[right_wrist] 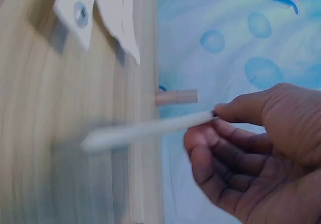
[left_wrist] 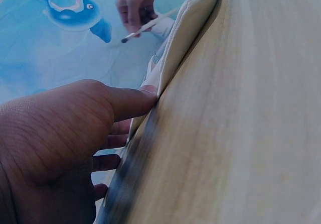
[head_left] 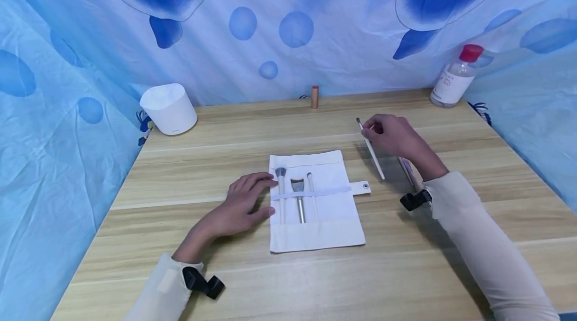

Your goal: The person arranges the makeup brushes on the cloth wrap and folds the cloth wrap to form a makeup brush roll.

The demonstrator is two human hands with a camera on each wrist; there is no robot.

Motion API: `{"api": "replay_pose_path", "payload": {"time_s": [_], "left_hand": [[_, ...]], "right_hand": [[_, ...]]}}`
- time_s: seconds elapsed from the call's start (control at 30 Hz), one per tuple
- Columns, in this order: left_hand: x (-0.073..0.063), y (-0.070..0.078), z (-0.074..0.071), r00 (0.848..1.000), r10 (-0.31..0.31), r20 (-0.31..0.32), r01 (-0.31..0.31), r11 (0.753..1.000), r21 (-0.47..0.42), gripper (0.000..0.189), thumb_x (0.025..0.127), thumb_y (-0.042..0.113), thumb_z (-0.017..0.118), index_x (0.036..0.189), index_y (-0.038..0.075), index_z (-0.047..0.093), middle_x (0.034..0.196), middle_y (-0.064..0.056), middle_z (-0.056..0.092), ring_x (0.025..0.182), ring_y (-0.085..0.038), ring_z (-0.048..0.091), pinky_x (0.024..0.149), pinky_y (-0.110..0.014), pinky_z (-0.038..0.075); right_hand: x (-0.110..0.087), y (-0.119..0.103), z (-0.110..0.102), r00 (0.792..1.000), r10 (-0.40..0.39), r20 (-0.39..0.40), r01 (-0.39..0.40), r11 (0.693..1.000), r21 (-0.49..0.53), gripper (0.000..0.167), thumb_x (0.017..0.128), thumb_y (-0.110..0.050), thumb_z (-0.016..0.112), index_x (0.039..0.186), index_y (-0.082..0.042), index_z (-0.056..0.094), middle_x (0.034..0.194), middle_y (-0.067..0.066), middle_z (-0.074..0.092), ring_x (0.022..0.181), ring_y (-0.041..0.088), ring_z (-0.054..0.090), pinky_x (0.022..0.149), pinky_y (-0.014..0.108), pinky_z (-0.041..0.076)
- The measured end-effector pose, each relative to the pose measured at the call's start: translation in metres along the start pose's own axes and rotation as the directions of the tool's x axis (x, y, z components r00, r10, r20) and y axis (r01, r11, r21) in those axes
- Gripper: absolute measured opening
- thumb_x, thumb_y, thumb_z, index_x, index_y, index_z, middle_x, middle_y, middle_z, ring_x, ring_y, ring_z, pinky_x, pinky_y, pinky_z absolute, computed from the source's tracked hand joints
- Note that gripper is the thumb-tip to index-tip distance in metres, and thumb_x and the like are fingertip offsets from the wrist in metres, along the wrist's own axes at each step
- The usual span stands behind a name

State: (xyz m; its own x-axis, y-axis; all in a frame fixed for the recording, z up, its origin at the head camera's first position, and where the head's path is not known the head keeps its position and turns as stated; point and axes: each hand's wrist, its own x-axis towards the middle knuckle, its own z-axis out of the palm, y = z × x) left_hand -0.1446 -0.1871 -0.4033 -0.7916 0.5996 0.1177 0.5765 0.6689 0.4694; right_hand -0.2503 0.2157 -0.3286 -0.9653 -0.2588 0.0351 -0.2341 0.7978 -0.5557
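Pinches a slim white makeup brush (head_left: 374, 157) in the fingers of the right hand (head_left: 394, 134), above the desk (head_left: 180, 171), right of the white brush roll (head_left: 317, 237); blurs in the right wrist view. Touches the roll's left edge with the left hand (head_left: 245, 202), thumb and fingers apart. Cannot identify the purplish object (head_left: 407, 170) partly covered by the right wrist, nor see the lower ends of three pocketed brushes (head_left: 300, 203).
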Motion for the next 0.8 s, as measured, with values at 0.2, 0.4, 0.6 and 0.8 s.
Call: {"api": "replay_pose_path", "payload": {"time_s": [0.2,0.4,0.6,0.8], "left_hand": [[0.001,-0.002,0.001,1.0,0.003,0.0,-0.003,1.0,0.007,0.058,0.099,0.037,0.063,0.149,0.016,0.045,0.157,-0.006,0.032,0.145,-0.028,0.021,0.111,-0.057,0.015],[0.001,-0.002,0.002,1.0,0.003,-0.003,-0.003,1.0,0.008,0.058,0.099,0.037,0.063,0.149,0.016,0.045,0.156,-0.006,0.033,0.145,-0.028,0.022,0.11,-0.058,0.016],[0.001,-0.001,0.002,1.0,0.022,-0.018,-0.022,1.0,0.004,0.057,0.098,0.036,0.064,0.147,0.015,0.047,0.155,-0.008,0.034,0.144,-0.029,0.024,0.109,-0.059,0.017],[0.001,-0.001,0.002,0.999,0.031,-0.033,-0.03,0.999,0.013,0.056,0.097,0.035,0.065,0.146,0.014,0.048,0.154,-0.008,0.036,0.143,-0.03,0.025,0.108,-0.06,0.018]], "right_hand": [[0.006,-0.014,0.01,0.998,-0.054,-0.045,0.064,0.958,0.279,0.028,0.102,-0.029,0.061,0.118,-0.006,0.063,0.093,0.011,0.069,0.084,0.035,0.069,0.073,0.04,0.056],[0.012,-0.028,0.026,0.996,-0.088,-0.01,0.078,0.82,0.567,0.024,0.101,-0.017,0.062,0.116,0.001,0.059,0.098,0.021,0.067,0.087,0.035,0.068,0.078,0.043,0.058],[0.012,-0.037,0.038,0.99,-0.116,0.075,0.031,0.716,0.697,0.023,0.101,-0.012,0.061,0.116,0.005,0.056,0.101,0.024,0.066,0.088,0.032,0.069,0.087,0.054,0.053],[0.013,-0.038,0.049,0.977,-0.16,0.137,0.019,0.716,0.698,0.024,0.102,-0.013,0.061,0.116,0.005,0.055,0.101,0.025,0.064,0.091,0.038,0.067,0.086,0.051,0.054]]}}
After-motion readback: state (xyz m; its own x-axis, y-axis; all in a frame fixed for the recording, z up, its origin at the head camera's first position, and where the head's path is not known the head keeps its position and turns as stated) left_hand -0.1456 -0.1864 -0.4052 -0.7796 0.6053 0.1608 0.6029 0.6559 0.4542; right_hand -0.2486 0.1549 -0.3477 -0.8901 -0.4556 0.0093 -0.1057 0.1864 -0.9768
